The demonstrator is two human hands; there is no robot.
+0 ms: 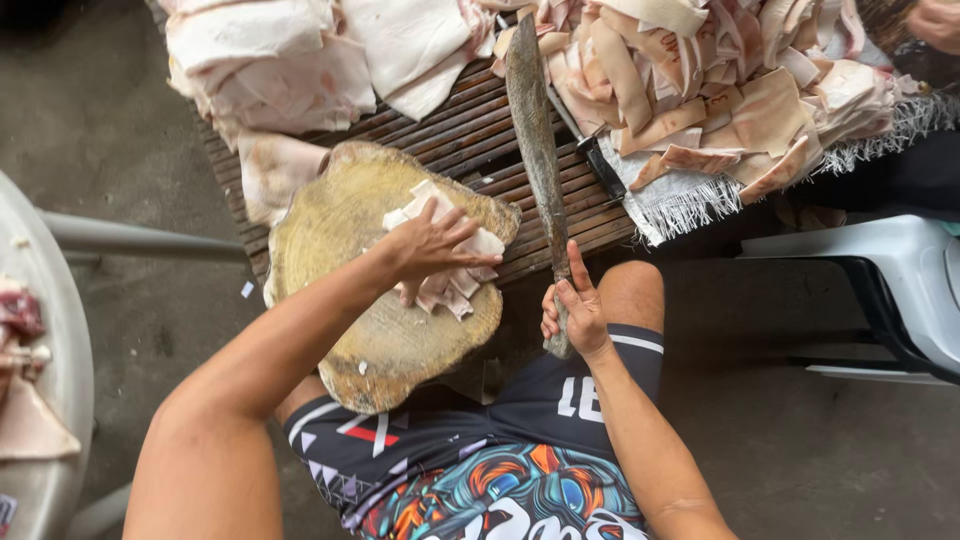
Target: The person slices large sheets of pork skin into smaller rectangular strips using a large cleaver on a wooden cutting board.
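Left hand spread flat on pale meat strips mid-frame atop round wooden block, right hand seemingly loosely gripping long cleaver.

We see bare room on the round yellowish wooden chopping block near us; heaped pale pork skin slabs crowd the slatted wooden desk beyond.

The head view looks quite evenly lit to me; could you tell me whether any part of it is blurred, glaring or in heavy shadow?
In the head view the light is soft and even, with no glare on the long knife; the left hand on the meat pieces and the right hand are sharp, and only faint shadows fall on the chopping block; the top left corner is dark.
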